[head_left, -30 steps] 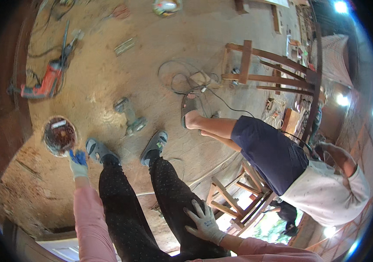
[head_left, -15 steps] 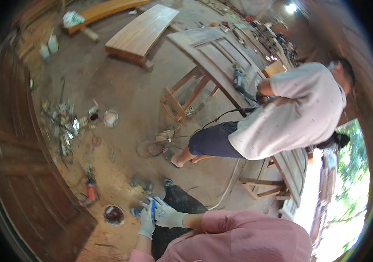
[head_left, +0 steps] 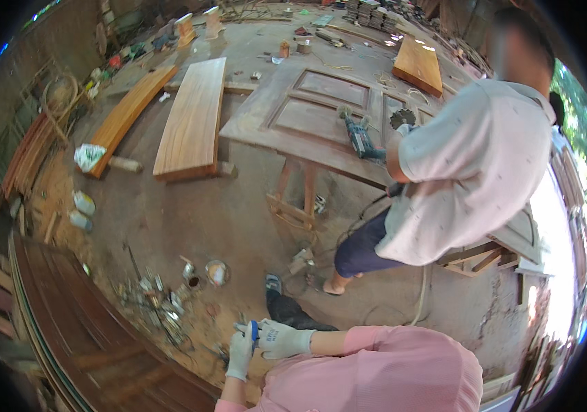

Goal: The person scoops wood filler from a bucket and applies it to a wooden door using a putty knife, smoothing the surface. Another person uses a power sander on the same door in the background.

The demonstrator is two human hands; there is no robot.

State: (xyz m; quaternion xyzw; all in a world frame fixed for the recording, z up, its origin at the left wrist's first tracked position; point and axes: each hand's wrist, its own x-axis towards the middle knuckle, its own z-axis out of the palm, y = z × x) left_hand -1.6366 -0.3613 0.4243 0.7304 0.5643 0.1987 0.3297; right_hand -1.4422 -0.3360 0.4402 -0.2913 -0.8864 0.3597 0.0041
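Observation:
My white-gloved hands are together at the lower middle. Between them is a small blue object [head_left: 254, 335] whose kind I cannot make out. My left hand [head_left: 240, 351] is closed on its left side. My right hand [head_left: 284, 341], with blue print on the back of the glove, closes on it from the right; some of its fingertips are hidden. Pink sleeves [head_left: 376, 367] cover my arms. Under my hands are a dark trouser leg [head_left: 293, 312] and a shoe [head_left: 273, 282].
A co-worker [head_left: 468, 165] holds a green power tool [head_left: 358, 135] over a panelled door [head_left: 259, 123] on trestles. Thick wooden slabs [head_left: 190, 117] lie beyond. Scattered metal pieces [head_left: 159, 302] and a can [head_left: 216, 273] are on the floor. A brown door [head_left: 80, 316] lies at left.
My view has tilted up and turned, showing more of the far workshop; the red drill has left view. My hands stay together around the blue object. The co-worker still works at the door.

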